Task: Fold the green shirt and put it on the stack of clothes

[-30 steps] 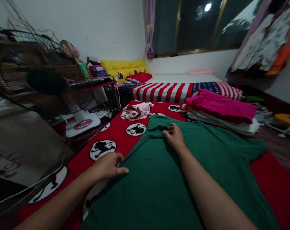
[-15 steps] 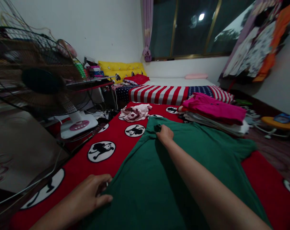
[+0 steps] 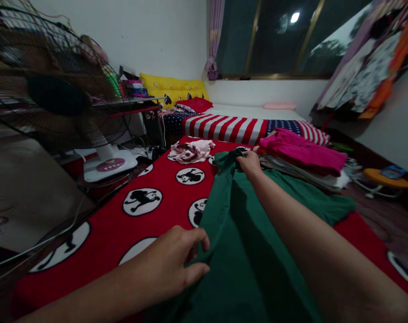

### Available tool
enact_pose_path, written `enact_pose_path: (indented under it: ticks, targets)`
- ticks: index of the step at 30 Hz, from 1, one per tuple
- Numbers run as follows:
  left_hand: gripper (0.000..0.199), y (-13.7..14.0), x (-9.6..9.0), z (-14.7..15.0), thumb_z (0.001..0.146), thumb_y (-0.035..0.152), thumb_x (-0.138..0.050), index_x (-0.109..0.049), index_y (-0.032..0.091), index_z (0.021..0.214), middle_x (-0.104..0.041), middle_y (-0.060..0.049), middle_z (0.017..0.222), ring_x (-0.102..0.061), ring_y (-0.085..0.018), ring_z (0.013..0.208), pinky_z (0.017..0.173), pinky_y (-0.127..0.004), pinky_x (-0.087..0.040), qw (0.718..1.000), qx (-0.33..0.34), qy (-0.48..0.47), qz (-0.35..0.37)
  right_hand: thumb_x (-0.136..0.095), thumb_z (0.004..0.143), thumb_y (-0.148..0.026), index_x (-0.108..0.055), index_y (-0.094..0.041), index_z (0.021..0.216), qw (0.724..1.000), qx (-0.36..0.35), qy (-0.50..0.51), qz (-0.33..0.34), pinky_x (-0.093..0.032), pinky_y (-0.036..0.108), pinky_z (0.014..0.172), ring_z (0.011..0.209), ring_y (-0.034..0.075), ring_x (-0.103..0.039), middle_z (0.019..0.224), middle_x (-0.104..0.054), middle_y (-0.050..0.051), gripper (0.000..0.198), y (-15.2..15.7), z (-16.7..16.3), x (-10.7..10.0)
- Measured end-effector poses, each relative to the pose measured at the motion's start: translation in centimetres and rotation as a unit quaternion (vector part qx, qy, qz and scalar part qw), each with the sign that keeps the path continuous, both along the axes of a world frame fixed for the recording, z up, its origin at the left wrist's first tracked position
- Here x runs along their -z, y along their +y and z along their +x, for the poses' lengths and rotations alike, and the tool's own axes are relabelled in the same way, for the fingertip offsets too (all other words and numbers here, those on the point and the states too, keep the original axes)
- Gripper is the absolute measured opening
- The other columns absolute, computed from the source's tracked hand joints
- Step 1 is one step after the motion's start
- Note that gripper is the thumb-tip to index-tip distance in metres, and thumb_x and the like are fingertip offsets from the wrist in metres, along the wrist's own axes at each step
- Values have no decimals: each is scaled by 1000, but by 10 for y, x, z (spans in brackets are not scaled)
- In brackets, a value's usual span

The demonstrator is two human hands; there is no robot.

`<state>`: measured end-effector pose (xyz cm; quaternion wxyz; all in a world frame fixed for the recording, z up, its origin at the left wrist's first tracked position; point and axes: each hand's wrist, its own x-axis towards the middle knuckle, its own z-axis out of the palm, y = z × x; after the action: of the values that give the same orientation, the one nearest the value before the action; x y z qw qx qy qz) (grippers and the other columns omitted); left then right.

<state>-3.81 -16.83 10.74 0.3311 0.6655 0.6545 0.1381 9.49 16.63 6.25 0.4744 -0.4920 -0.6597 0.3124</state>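
A green short-sleeved shirt (image 3: 267, 251) lies spread on the red cloth, its left side lifted and folded inward in a long strip. At the far end, by the shoulder, my right hand (image 3: 251, 165) is closed on the bunched green fabric. Nearer to me, my left hand (image 3: 177, 258) is at the shirt's left edge, thumb and curled fingers around the fabric; the exact contact of the fingertips is partly hidden. The shirt's far right sleeve lies flat beside the stack of clothes.
A red cloth with monkey prints (image 3: 170, 202) covers the surface. A crumpled pink garment (image 3: 193, 150) lies beyond the shirt. Folded clothes (image 3: 304, 152), magenta on top, are stacked at the right. A fan (image 3: 59, 94) stands left; a bed with a striped cover (image 3: 224, 127) is behind.
Both hands have moved right, bringing the shirt's left edge inward over its body. More of the red cloth and another monkey print now show on the left.
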Motion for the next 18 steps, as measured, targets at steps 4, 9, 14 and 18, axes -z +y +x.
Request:
enact_pose_path:
  ticks: [4, 9, 14, 18]
  targets:
    - [23, 5, 2, 32, 79, 32, -62, -64, 27, 101, -65, 0, 87, -61, -15, 71, 53, -20, -37, 995, 84, 14, -57, -59, 63, -21, -64, -16, 73, 998, 59, -13, -28, -51, 31, 55, 52, 18, -59, 55, -60, 0, 12, -9, 28, 27]
    - [34, 16, 12, 62, 75, 19, -65, -66, 18, 109, -69, -10, 98, -65, -21, 74, 49, -21, -37, 968, 164, 135, -133, -56, 61, -22, -62, -16, 78, 992, 127, -6, -23, -50, 33, 61, 62, 21, -60, 66, -63, 5, 18, -28, 54, 68]
    - [25, 37, 11, 69, 75, 7, -59, -70, 18, 94, -70, -5, 80, -64, -18, 69, 49, -20, -36, 949, 274, 126, -96, -54, 61, -24, -62, -16, 85, 992, 124, 25, 14, -49, 34, 69, 70, 22, -62, 78, -66, 7, 27, -35, 55, 74]
    - [23, 51, -4, 71, 78, 0, -50, -65, 17, 76, -57, 3, 57, -52, -12, 49, 46, -20, -33, 922, 378, 47, -72, -51, 64, -25, -61, -14, 92, 987, 140, 67, 38, -48, 33, 73, 77, 22, -63, 88, -68, 11, 32, -35, 56, 69]
